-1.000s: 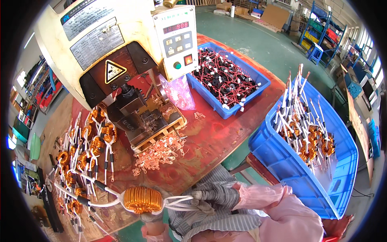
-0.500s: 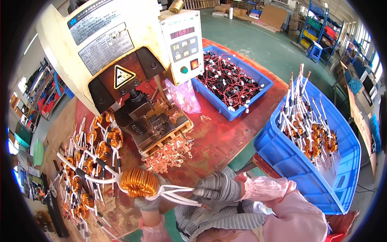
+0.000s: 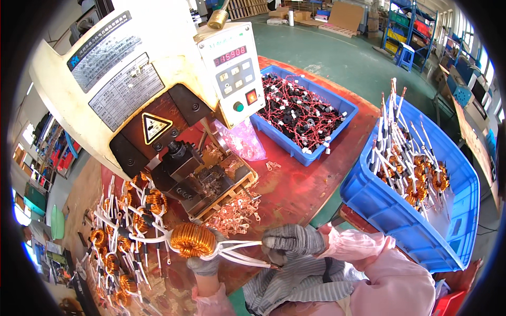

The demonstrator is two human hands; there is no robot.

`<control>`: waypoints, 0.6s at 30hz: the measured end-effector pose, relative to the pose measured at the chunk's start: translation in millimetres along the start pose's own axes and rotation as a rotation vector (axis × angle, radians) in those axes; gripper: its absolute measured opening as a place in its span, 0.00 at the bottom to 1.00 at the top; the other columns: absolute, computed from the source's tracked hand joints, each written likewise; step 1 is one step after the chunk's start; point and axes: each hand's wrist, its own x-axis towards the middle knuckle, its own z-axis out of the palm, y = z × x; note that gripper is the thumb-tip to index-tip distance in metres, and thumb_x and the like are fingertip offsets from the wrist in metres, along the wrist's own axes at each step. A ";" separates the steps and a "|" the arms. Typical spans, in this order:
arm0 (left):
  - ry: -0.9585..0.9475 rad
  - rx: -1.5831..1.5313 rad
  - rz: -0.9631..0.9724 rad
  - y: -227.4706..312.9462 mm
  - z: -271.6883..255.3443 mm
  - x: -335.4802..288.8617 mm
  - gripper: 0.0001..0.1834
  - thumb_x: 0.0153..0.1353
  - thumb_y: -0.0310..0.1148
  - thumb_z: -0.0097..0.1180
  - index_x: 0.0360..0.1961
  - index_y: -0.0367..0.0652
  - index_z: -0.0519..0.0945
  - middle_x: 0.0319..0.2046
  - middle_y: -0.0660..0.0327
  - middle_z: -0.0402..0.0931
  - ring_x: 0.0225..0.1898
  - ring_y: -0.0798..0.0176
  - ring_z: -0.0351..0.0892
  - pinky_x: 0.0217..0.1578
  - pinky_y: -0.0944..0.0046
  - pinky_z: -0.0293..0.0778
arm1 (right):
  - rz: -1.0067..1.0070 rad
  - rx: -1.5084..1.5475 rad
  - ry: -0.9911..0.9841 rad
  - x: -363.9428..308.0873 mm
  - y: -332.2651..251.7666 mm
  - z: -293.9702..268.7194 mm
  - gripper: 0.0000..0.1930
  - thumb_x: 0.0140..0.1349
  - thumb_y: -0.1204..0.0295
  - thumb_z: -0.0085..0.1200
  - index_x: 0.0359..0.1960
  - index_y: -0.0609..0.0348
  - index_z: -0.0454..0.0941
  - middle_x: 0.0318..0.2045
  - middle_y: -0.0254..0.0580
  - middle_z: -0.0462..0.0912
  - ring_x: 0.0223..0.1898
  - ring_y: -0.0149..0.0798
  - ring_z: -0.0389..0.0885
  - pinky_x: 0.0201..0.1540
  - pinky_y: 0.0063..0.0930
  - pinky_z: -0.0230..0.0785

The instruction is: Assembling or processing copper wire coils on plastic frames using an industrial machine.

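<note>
A copper-wound toroidal coil [image 3: 193,240] with white sleeved leads lies across the front of the bench between my hands. My left hand [image 3: 203,266], in a grey glove, grips the coil from below; its fingers are mostly hidden behind the winding. My right hand [image 3: 295,241], gloved in grey stripes, is closed around the ends of the white leads [image 3: 240,253] on the coil's right side. Leftward, the coil's other white leads, with black sleeves, reach over a pile of similar coils [image 3: 126,245]. Just beyond the coil, loose copper terminals [image 3: 234,215] are heaped beside the press's die [image 3: 213,181].
A cream press machine [image 3: 126,68] with a control box [image 3: 234,73] stands at the back left. A blue bin [image 3: 305,152] of small black parts with red wires sits behind. At right, a large blue crate [image 3: 408,226] holds more coils. A pink plastic bag [image 3: 245,139] lies near the press.
The whole view has shifted slightly, so the bench things sit a little lower and further right. My right hand's fingers have curled in more around the lead ends. My left hand still grips the coil.
</note>
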 end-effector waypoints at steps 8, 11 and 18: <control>-0.291 0.005 -0.181 15.0 -37.0 3.7 0.46 0.29 0.54 0.68 0.52 0.47 0.65 0.46 0.60 0.69 0.44 0.60 0.69 0.47 0.60 0.65 | -0.095 -0.116 -0.106 22.7 5.7 10.6 0.21 0.61 0.65 0.40 0.53 0.62 0.61 0.49 0.55 0.68 0.48 0.51 0.70 0.49 0.38 0.65; -0.175 0.016 -0.208 16.4 -53.2 -0.7 0.43 0.29 0.51 0.69 0.50 0.48 0.67 0.50 0.63 0.67 0.51 0.64 0.64 0.54 0.60 0.58 | -0.362 -0.176 -0.201 3.2 29.2 28.8 0.25 0.59 0.70 0.39 0.59 0.62 0.52 0.51 0.61 0.64 0.49 0.55 0.69 0.48 0.42 0.65; -0.232 0.082 -0.261 17.3 -101.1 -5.1 0.50 0.25 0.56 0.69 0.51 0.43 0.64 0.39 0.56 0.71 0.40 0.59 0.70 0.40 0.62 0.68 | 1.009 1.418 -0.326 17.8 -8.2 19.5 0.18 0.59 0.50 0.43 0.23 0.50 0.67 0.14 0.25 0.64 0.11 0.19 0.56 0.10 0.14 0.44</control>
